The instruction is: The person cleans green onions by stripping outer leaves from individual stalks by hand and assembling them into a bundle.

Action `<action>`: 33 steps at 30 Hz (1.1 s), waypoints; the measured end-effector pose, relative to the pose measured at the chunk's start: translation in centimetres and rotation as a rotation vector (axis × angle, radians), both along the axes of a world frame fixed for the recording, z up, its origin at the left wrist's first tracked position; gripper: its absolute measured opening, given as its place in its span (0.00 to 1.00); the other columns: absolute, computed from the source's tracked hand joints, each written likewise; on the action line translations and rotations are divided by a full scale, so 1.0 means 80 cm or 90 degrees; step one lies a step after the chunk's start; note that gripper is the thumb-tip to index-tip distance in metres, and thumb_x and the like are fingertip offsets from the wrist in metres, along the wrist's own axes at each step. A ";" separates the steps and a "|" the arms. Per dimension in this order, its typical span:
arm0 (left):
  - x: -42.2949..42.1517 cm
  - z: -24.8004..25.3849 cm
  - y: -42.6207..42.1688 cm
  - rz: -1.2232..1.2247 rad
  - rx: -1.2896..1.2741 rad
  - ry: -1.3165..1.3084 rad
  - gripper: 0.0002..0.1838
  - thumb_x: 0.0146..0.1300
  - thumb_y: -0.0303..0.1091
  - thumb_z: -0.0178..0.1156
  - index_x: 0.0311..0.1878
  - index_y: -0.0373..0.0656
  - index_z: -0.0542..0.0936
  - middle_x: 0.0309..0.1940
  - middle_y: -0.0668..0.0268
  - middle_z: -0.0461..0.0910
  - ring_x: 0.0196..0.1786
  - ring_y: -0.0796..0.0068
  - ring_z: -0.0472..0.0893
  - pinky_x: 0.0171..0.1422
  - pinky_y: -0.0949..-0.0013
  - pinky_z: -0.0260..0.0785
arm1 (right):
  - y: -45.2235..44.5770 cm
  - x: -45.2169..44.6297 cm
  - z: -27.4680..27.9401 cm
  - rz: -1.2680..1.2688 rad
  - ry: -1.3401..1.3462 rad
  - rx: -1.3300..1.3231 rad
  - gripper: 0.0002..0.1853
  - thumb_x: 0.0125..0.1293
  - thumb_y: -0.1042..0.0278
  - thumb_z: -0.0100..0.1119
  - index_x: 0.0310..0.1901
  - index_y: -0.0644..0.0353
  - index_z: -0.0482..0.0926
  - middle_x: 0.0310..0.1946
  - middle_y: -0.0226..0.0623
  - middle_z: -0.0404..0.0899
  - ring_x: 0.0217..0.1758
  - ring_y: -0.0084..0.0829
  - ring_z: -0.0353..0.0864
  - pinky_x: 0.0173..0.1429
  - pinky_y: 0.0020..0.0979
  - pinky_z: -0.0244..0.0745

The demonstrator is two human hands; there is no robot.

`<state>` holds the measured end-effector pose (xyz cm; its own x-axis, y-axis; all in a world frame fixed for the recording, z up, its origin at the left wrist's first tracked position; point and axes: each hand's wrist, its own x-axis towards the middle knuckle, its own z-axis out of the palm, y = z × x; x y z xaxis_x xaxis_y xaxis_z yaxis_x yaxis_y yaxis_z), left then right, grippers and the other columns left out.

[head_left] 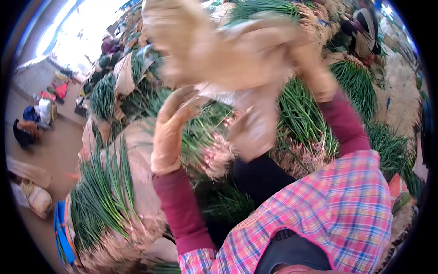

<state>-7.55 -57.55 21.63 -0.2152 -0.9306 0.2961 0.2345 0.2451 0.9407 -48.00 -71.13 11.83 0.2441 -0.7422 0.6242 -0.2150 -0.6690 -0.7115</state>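
A tan cloth or sack (246, 50), smeared by motion, is up in the air in front of me. My right hand (315, 71), in a tan glove, grips its right side; the fingers blur into the fabric. My left hand (175, 112), also gloved, is raised just below the cloth's left part, fingers apart and curved, with nothing plainly held. Beneath the cloth lie bunches of spring onions (214, 153) with pinkish bulbs and pale roots. Another green bunch (299, 114) lies below my right forearm.
More spring onions (105, 192) lie on sacking at lower left, beside a blue strap (66, 233). Heaps of bunches and sacks continue toward the back. Another person (362, 29) sits at upper right. On the floor at left are bags (39, 198) and a dark bundle (25, 132).
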 end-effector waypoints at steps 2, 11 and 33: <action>0.015 -0.038 0.014 -0.006 0.044 -0.038 0.22 0.68 0.31 0.57 0.63 0.36 0.71 0.55 0.58 0.78 0.55 0.67 0.79 0.58 0.66 0.73 | 0.156 -0.044 0.165 -0.384 -0.006 -0.065 0.20 0.58 0.78 0.51 0.53 0.65 0.79 0.45 0.37 0.81 0.43 0.28 0.80 0.45 0.24 0.76; 0.088 -0.324 0.098 0.388 0.273 0.137 0.14 0.66 0.33 0.60 0.52 0.41 0.77 0.42 0.65 0.82 0.38 0.76 0.82 0.41 0.76 0.75 | 0.568 -0.303 -0.037 -0.405 0.627 0.574 0.18 0.61 0.69 0.56 0.53 0.63 0.78 0.51 0.46 0.80 0.55 0.37 0.78 0.59 0.33 0.70; 0.062 -0.401 0.021 0.297 0.386 0.156 0.27 0.71 0.52 0.51 0.66 0.45 0.68 0.60 0.61 0.72 0.60 0.61 0.74 0.60 0.57 0.69 | 0.096 0.419 -0.233 0.089 0.025 0.606 0.37 0.54 0.52 0.73 0.61 0.64 0.69 0.52 0.45 0.79 0.48 0.35 0.80 0.56 0.32 0.73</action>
<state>-2.61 -55.84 -10.46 0.2414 -0.9223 -0.3017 0.4514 -0.1684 0.8763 -14.46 -63.48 -6.79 0.3761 -0.8963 -0.2349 -0.2123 0.1635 -0.9634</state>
